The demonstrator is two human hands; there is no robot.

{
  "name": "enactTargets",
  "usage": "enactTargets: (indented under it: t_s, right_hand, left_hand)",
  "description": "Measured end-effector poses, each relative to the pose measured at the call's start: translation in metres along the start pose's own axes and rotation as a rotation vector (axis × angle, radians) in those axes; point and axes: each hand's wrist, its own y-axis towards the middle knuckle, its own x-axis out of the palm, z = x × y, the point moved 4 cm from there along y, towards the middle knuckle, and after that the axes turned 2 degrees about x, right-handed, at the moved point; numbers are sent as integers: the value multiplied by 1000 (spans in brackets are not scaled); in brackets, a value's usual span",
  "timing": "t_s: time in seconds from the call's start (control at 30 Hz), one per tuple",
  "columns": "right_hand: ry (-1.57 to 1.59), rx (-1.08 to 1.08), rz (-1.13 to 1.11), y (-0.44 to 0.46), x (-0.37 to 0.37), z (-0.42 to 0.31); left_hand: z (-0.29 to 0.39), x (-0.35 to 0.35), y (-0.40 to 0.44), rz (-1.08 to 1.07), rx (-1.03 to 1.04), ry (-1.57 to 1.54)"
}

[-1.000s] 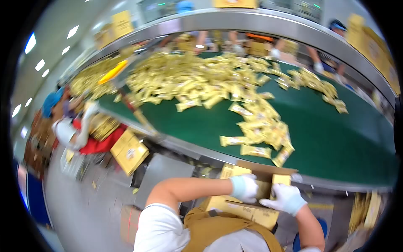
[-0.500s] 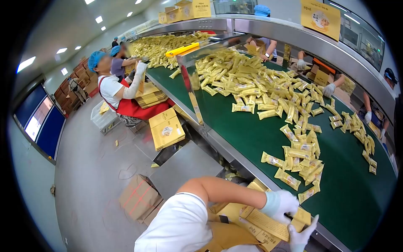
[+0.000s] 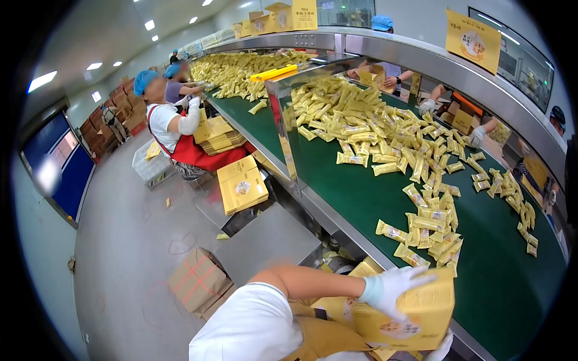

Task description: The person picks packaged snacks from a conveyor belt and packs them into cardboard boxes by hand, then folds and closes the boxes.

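Note:
A yellow cardboard carton point(image 3: 421, 313) with a printed picture is tilted up at the belt's near edge. My left hand point(image 3: 392, 291), in a white glove, lies against its upper left part with fingers stretched out and slightly blurred. At the carton's lower right corner my right hand point(image 3: 442, 349), also gloved, grips it from below; the carton hides most of those fingers. Several yellow wrapped packets point(image 3: 430, 231) lie on the green belt just beyond the carton. Beneath it, more yellow cardboard point(image 3: 337, 308) shows by my apron.
The green conveyor belt point(image 3: 355, 204) carries a large packet heap point(image 3: 355, 114). A metal divider point(image 3: 282, 129) crosses it. A co-worker in a red apron point(image 3: 201, 155) sits at left by stacked flat cartons point(image 3: 242, 186). A metal table point(image 3: 271, 243) and brown box point(image 3: 198, 280) stand nearer.
The carton has been turned up, so its large printed side now faces me. My left hand has opened out and moved slightly up and left; my right hand has gone lower, mostly behind the carton.

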Motion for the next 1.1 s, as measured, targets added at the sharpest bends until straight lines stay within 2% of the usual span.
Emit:
enactTargets:
  t_s: [0.1,0.13,0.23,0.27,0.33,0.37,0.43,0.47,0.5,0.53,0.57,0.6,0.63,0.67,0.73,0.77,0.8,0.83,0.9,0.97,1.0,1.03,1.1]
  right_hand:
    - [-194,-111,33,-17,7,-12]
    - [-233,-137,36,-21,7,-15]
    - [-336,-199,48,-29,10,-23]
    - [-359,-228,45,-32,11,-25]
    - [-403,-276,20,-35,15,-32]
    - [-416,-211,-64,-43,21,-46]
    - [-459,31,-120,-43,32,-57]
    - [-493,-253,-60,-21,30,-18]
    - [-561,-427,11,-28,50,-42]
    - [-556,-368,-2,-29,63,-50]
    - [-667,-499,55,-32,81,-62]
    - [-732,-435,44,-39,100,-76]
    - [-808,-311,-11,-43,118,-79]
    - [-893,-228,-54,-37,131,-70]
    - [-993,-210,-52,-32,136,-59]
    - [-951,-171,-71,-31,132,-58]
    - [-923,-168,-72,-32,127,-58]
    - [-896,-169,-79,-33,123,-56]
    - [-854,-164,-64,-33,114,-51]
    - [-787,-193,-56,-32,105,-47]
    - [-662,-259,-45,-32,98,-42]
    - [-524,-195,-51,-31,92,-35]
    - [-245,-71,-64,-29,78,-20]
  left_hand:
    - [-42,30,8,202,155,-816]
    - [-40,47,6,159,242,-1124]
    - [-63,96,-12,133,55,-1505]
    - [-55,102,-22,-52,71,-1740]
    - [-75,137,-36,-51,-40,-1938]
    - [-89,157,-43,-53,-99,-2037]
    - [-118,184,-48,71,-213,-1886]
    - [-133,195,-50,119,-270,-1812]
    - [-155,199,-52,117,-467,-1481]
    - [-168,199,-51,206,-580,-1231]
    - [-179,197,-50,266,-713,-981]
    - [-153,145,-51,61,-711,-398]
    - [-179,159,-46,121,-493,76]
    - [-171,145,-44,125,-550,149]
    - [-159,130,-42,153,-504,39]
    - [-155,127,-42,89,-345,278]
    - [-144,124,-53,183,-165,437]
    - [-141,116,-51,170,-41,478]
    - [-95,73,-45,163,-397,-119]
    - [-89,63,-50,164,-423,-172]
    - [-100,64,-50,227,-242,-171]
    - [-84,45,-49,81,-335,-190]
    - [-90,42,-61,119,-331,-437]
